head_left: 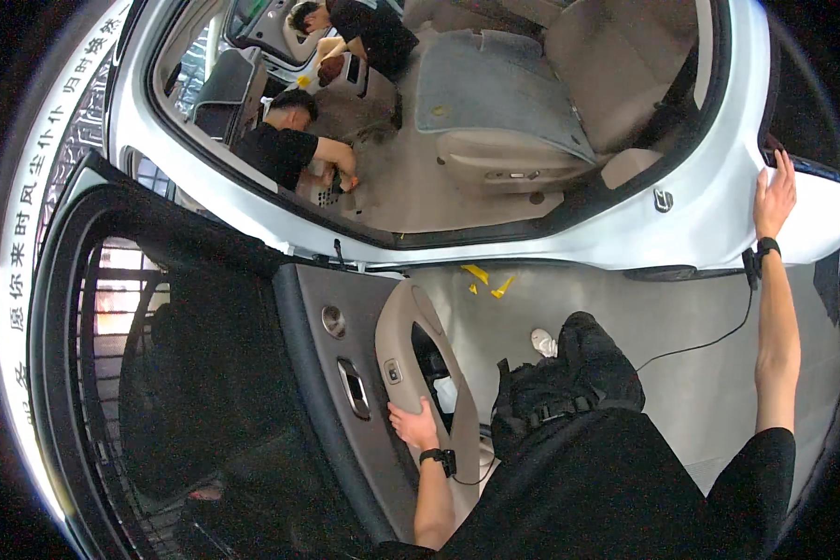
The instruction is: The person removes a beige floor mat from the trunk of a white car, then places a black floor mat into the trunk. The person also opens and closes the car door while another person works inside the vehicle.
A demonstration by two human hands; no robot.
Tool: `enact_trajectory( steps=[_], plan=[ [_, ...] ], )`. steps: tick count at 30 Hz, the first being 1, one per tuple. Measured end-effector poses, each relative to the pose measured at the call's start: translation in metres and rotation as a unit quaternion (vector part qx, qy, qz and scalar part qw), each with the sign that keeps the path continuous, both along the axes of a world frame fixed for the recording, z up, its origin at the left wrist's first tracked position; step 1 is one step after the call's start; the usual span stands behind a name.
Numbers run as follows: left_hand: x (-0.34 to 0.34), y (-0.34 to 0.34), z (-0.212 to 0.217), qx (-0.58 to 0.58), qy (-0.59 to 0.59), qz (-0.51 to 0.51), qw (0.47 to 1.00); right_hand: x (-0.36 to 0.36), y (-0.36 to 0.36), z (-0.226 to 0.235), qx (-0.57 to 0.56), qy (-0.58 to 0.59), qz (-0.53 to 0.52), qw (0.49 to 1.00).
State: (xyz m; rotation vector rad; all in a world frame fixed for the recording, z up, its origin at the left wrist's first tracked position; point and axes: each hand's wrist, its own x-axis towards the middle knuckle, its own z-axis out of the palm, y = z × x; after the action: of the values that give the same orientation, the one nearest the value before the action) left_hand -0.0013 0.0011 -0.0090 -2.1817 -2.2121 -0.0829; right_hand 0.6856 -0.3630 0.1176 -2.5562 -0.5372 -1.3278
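Observation:
An open car door with a brown and grey inner panel [319, 345] stands at my left. My left hand [413, 425] rests on its beige armrest [401, 322], fingers apart, below the window switch. A crumpled white thing [445, 394] lies in the armrest's pocket. At the right, my right hand [776, 194] lies with fingers stretched on the white car body [719, 205], behind the door opening. It holds nothing that I can see. Dark bands sit on both wrists, with a cable running from each.
Inside the car, a beige seat [504, 173] bears a grey cover [495, 93]. One person [285, 140] in black reaches down to the car floor; another person [373, 37] leans in at the far side. Yellow scraps [477, 273] lie on the grey floor [700, 341] near my white shoe [544, 343].

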Motion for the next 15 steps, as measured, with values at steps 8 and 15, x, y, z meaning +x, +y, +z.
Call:
enact_trajectory(
  steps=[8, 15],
  plan=[
    [0.0025, -0.0003, -0.0001, 0.005, 0.011, 0.002, 1.000, 0.0017, 0.0001, -0.0004, -0.003, -0.011, -0.014, 1.000],
    [0.0069, -0.0029, 0.0052, -0.025, 0.000, 0.005, 1.000, 0.0043, -0.0016, -0.0032, -0.004, -0.013, -0.008, 1.000]
  ],
)
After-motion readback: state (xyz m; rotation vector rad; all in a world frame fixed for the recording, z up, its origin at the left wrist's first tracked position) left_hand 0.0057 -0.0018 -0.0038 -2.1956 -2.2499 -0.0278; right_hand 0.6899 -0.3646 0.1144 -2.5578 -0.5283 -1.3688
